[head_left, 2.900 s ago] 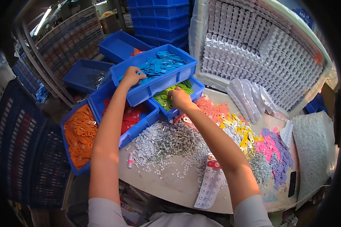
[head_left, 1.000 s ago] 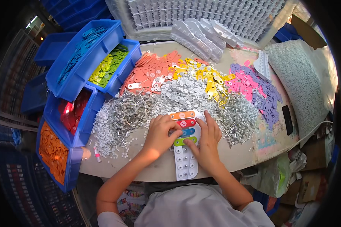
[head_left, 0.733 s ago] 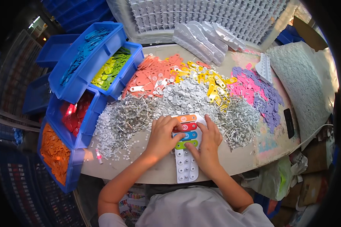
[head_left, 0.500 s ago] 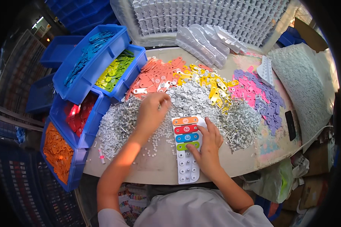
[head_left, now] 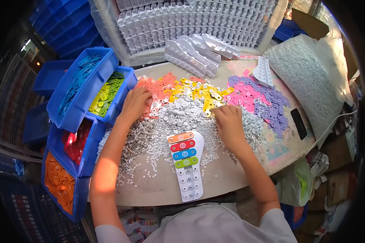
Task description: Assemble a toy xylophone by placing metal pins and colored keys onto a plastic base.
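Observation:
The white toy board [head_left: 198,141] lies on the table in front of me, wide at its far end. Orange, red, blue and green strips lie across it; its near part shows bare pegs. My left hand [head_left: 136,105] reaches into the coral strips [head_left: 163,87], its fingers curled down onto a strip at the pile's left edge. My right hand [head_left: 230,124] is at the near edge of the yellow strips [head_left: 211,95], thumb and fingers pinched at the end of one yellow strip. Neither hand touches the board.
Blue bins [head_left: 54,109] with blue, green, red and orange strips stand at left. Small white caps [head_left: 178,115] and metal pins [head_left: 136,137] are heaped mid-table. Pink and purple strips [head_left: 275,103], a phone [head_left: 298,124] and a bulging sack [head_left: 308,77] lie right. White boards [head_left: 192,54] sit behind.
My right hand has left the board and moved forward to the yellow strips. My left hand has gone from the caps leftward to the coral strips. The whole view has shifted.

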Demonstrator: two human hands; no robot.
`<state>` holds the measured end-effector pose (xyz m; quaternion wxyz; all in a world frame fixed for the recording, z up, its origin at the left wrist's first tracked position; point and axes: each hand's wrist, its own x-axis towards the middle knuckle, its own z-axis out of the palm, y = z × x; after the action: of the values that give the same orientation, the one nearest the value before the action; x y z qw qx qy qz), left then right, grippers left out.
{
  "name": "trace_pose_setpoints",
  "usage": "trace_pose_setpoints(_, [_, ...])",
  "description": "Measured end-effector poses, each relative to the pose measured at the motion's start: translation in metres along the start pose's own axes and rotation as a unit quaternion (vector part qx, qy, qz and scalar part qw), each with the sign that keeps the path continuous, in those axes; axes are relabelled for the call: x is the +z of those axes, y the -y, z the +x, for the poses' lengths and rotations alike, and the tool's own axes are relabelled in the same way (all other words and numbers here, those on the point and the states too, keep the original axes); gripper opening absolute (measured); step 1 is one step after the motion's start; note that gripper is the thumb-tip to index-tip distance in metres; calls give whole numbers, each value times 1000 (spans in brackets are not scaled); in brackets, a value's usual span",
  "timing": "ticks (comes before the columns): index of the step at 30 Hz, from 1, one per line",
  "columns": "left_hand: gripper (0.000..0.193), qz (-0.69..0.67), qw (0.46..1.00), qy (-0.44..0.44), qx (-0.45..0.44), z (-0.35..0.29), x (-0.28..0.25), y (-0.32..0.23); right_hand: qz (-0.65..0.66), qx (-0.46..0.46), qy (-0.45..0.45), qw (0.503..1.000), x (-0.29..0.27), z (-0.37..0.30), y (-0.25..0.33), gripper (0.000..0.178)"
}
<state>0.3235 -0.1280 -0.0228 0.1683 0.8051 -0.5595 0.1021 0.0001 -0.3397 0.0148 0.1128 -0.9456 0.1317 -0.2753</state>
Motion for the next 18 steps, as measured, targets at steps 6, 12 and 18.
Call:
trace_pose_setpoints(6, [17,23,999,39,-18,3,-25,-7,-42,-53,83,994,34,52,-54,31])
trace_pose_setpoints(12, [20,-18,989,19,-149,-21,-52,-17,-44,-111,207,971,43,72,-57,22])
trace_pose_setpoints(18, [15,-364,898,11,-246,-54,-69,-81,-6,-116,259,959,41,71,-78,25])
